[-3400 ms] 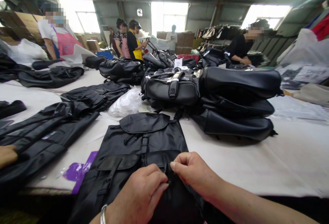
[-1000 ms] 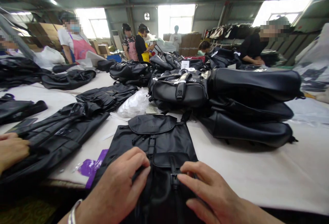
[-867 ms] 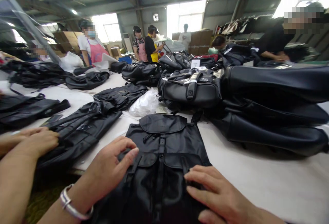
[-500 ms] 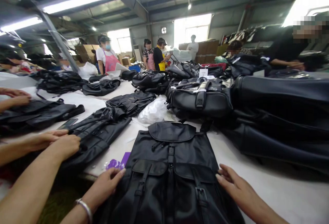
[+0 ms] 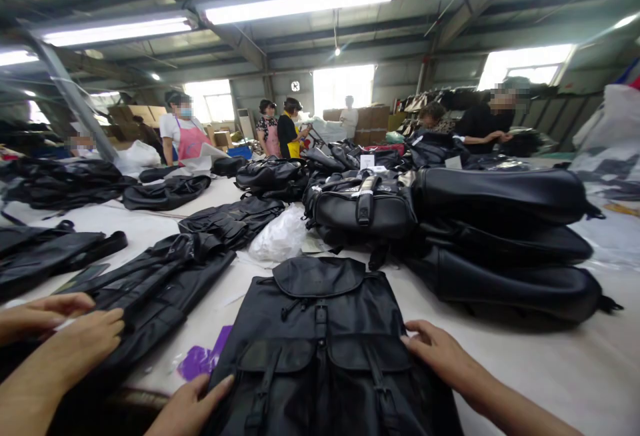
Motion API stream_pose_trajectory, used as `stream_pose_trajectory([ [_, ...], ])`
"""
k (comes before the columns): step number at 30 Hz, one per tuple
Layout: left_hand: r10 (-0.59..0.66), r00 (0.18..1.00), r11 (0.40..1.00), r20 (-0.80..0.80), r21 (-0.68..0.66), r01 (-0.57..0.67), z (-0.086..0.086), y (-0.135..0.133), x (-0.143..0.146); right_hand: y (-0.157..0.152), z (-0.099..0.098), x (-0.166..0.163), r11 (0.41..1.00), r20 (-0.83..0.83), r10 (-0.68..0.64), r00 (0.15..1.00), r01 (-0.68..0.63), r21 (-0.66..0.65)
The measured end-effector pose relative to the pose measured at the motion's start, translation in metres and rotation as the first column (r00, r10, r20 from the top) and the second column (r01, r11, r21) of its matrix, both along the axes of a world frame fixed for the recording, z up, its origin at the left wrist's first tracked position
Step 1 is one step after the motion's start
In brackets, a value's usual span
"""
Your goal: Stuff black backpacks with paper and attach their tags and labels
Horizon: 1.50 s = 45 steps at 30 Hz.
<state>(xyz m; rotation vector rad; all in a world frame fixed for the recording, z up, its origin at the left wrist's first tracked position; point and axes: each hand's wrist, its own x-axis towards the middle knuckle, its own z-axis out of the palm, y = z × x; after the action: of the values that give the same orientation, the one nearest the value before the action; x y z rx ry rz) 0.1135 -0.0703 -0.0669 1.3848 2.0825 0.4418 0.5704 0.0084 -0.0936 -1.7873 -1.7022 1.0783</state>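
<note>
A black backpack (image 5: pixel 325 316) lies flat in front of me, front side up. It has a top flap, a centre strap and two buckled front pockets. At its lower left edge is my left hand (image 5: pixel 193 406), thumb over the edge and the other fingers partly hidden, gripping the side. My right hand (image 5: pixel 433 353) pinches the right edge near the pocket, its fingertips partly out of sight. Beside the left edge lie purple pieces (image 5: pixel 197 359) on the table.
To the left, a co-worker's hands (image 5: pixel 83 329) work at another black bag (image 5: pixel 165 283). Stacked black bags (image 5: pixel 500 243) stand on the right of the white table (image 5: pixel 540 356). Crumpled white plastic (image 5: pixel 280 233) sits behind the backpack. Several people stand farther back.
My view has tilted up and turned right, so more of the right-hand stack shows. My right hand now meets the backpack's edge more closely. The co-worker's hands have shifted on the neighbouring bag.
</note>
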Motion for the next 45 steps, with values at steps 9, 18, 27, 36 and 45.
stream_pose_trajectory([
  [9, -0.039, 0.974, 0.998, -0.221, -0.056, 0.027, -0.017, 0.006, 0.005, 0.082, 0.053, -0.078, 0.659, 0.625, 0.329, 0.708, -0.646, 0.384],
  [18, -0.071, 0.975, 0.992, -0.211, -0.115, 0.047, -0.028, 0.014, -0.003, 0.154, 0.029, -0.144, 0.533, 0.715, 0.501, 0.488, -0.825, 0.189],
  [27, -0.177, 0.891, 0.984, -0.418, -0.071, 0.162, 0.017, 0.052, 0.002, 0.194, 0.046, -0.143, 0.605, 0.677, 0.504, 0.536, -0.779, 0.166],
  [36, -0.648, 0.708, 0.723, -0.282, 0.065, 0.688, 0.045, 0.157, 0.070, 0.163, 0.053, -0.135, 0.727, 0.741, 0.222, 0.634, -0.614, 0.308],
  [45, -0.638, 0.705, 0.747, -0.309, -0.029, 0.664, 0.000, 0.179, 0.109, 0.151, 0.019, -0.110, 0.944, 0.543, 0.129, 0.830, -0.271, 0.190],
])
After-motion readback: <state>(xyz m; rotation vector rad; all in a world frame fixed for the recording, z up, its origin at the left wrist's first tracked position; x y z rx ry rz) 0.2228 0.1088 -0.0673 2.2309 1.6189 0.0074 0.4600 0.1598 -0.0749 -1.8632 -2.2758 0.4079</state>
